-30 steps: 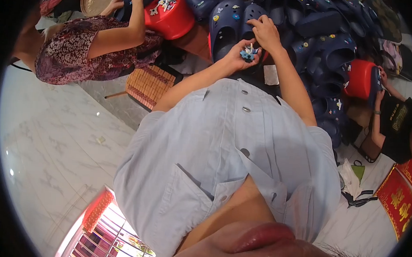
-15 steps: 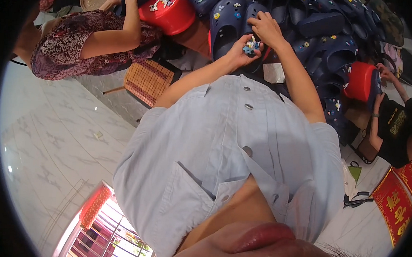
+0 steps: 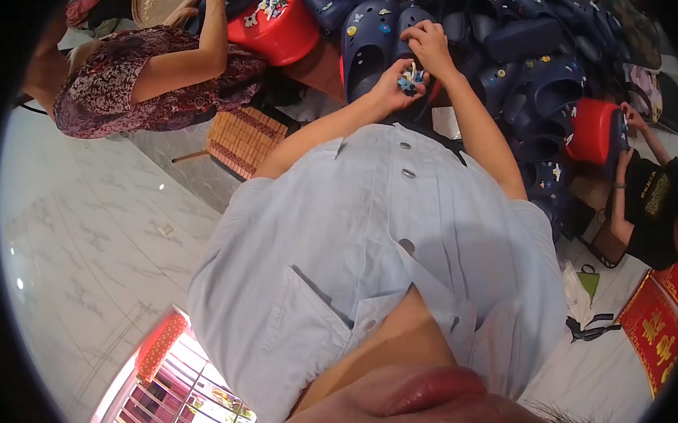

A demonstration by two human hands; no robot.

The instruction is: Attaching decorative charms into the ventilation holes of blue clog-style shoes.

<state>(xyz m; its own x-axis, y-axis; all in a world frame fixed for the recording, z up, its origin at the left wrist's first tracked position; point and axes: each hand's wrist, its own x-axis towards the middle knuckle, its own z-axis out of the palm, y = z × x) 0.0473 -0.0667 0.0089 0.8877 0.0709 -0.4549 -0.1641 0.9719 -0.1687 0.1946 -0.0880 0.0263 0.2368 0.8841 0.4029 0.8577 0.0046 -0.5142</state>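
Note:
My left hand [image 3: 390, 91] is cupped, palm up, round a small heap of colourful shoe charms [image 3: 411, 80] in blue, white and yellow. Just beyond it, my right hand [image 3: 432, 51] bends over a navy clog [image 3: 413, 15], its fingertips drawn together at the clog's upper. Whatever sits between those fingertips is too small to make out. Beside that clog on the left lies another navy clog [image 3: 380, 39], with several charms fixed on its top.
Many navy clogs [image 3: 524, 42] are piled ahead and to the right. A red tub [image 3: 293, 39] with loose charms on top stands at left, beside a co-worker in a patterned top [image 3: 178, 76]. At right, another person [image 3: 653, 202] handles a clog by a red tub [image 3: 591, 132].
My right fingers have shifted slightly at the clog while my left hand keeps the charms cupped. The whole view has tilted a little.

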